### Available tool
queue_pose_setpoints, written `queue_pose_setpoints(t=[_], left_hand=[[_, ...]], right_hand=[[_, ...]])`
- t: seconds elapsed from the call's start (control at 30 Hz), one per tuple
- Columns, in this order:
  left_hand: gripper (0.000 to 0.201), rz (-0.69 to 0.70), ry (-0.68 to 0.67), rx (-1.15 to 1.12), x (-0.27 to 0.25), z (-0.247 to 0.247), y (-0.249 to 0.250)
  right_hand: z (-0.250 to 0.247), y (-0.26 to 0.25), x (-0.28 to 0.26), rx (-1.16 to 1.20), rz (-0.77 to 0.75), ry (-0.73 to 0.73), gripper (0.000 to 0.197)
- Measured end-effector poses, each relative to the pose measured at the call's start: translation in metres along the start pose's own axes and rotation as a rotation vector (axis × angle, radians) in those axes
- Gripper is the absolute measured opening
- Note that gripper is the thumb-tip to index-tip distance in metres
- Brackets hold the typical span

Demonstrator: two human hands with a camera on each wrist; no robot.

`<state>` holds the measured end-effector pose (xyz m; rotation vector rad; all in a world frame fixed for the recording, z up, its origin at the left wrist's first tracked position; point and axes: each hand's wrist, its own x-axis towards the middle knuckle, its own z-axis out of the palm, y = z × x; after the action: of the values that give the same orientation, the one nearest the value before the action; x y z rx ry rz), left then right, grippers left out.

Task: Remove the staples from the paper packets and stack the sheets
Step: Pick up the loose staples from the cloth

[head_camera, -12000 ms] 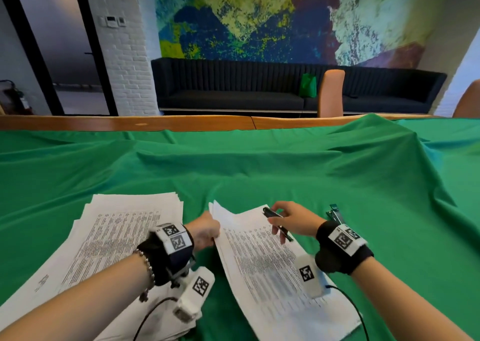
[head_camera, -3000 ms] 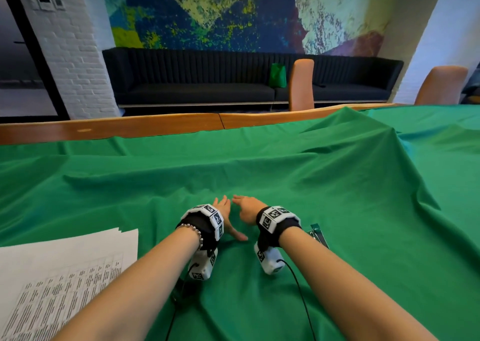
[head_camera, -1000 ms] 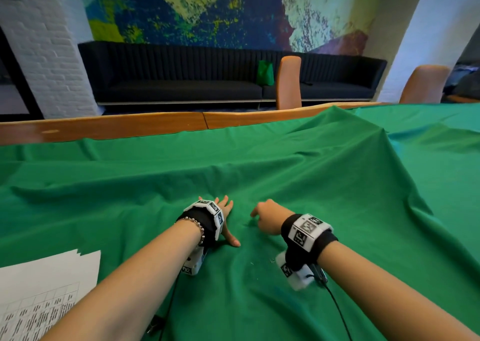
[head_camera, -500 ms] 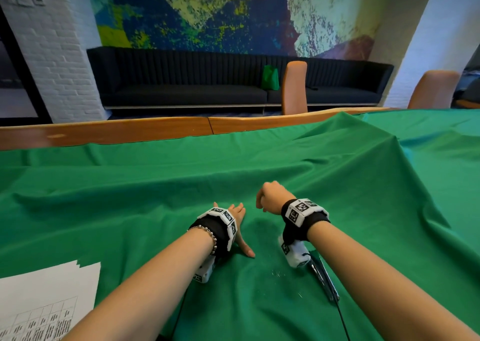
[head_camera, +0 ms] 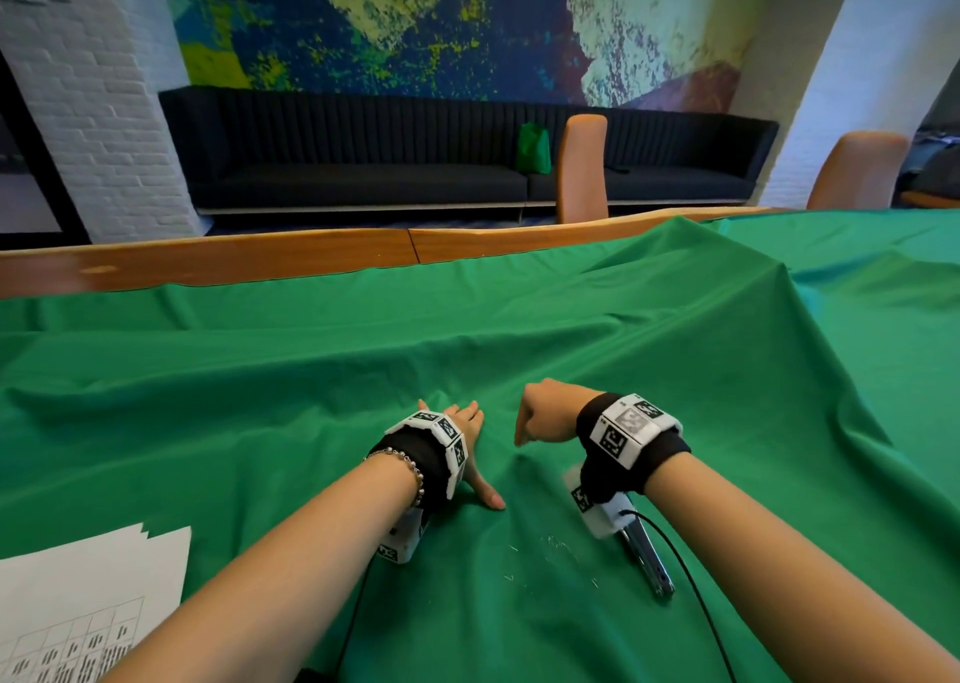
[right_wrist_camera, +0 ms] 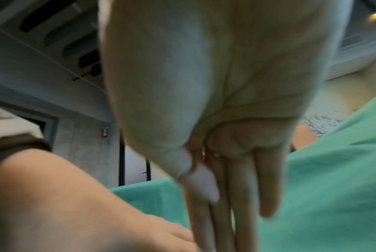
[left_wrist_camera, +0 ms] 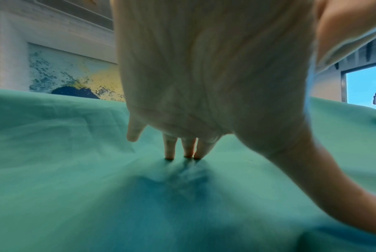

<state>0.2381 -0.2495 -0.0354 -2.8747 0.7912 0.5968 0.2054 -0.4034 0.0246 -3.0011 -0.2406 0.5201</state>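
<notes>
My left hand lies flat on the green cloth, thumb spread; in the left wrist view its straight fingertips press into the fabric. Just to its right, my right hand is held with fingers pointing down at the cloth. In the right wrist view its fingers are straight, the thumb lies against the index finger, and I see nothing held. A metal staple remover lies on the cloth under my right wrist. Loose staples are scattered beside it. A stack of printed sheets lies at the lower left.
The cloth is wrinkled, with a raised fold at the right. A wooden table edge runs along the far side, with two orange chair backs and a dark sofa beyond. A cable trails from my right wrist.
My right hand has risen from the cloth and now hangs fingers-down close to the left hand. The left hand stays pressed flat on the cloth.
</notes>
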Motion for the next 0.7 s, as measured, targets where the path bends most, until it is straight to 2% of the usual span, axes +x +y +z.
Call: queue_pose_setpoints(t=[0.1, 0.2, 0.33, 0.53, 0.7], left_hand=[[0.134, 0.008, 0.057, 0.015, 0.003, 0.001, -0.003], [0.137, -0.008, 0.051, 0.018, 0.002, 0.005, -0.004], [0.137, -0.017, 0.014, -0.019, -0.003, 0.005, -0.003], [0.141, -0.021, 0.006, -0.008, -0.002, 0.004, -0.005], [0.146, -0.02, -0.018, -0.02, 0.002, 0.005, -0.007]], right_hand=[[-0.003, 0.002, 0.011, 0.052, -0.001, 0.125, 0.043], [0.009, -0.003, 0.026, -0.022, 0.008, -0.003, 0.057], [0.027, -0.003, 0.035, -0.105, -0.012, -0.183, 0.063], [0.033, 0.002, -0.003, -0.177, -0.082, -0.195, 0.057], [0.048, 0.002, -0.055, -0.178, -0.142, -0.207, 0.062]])
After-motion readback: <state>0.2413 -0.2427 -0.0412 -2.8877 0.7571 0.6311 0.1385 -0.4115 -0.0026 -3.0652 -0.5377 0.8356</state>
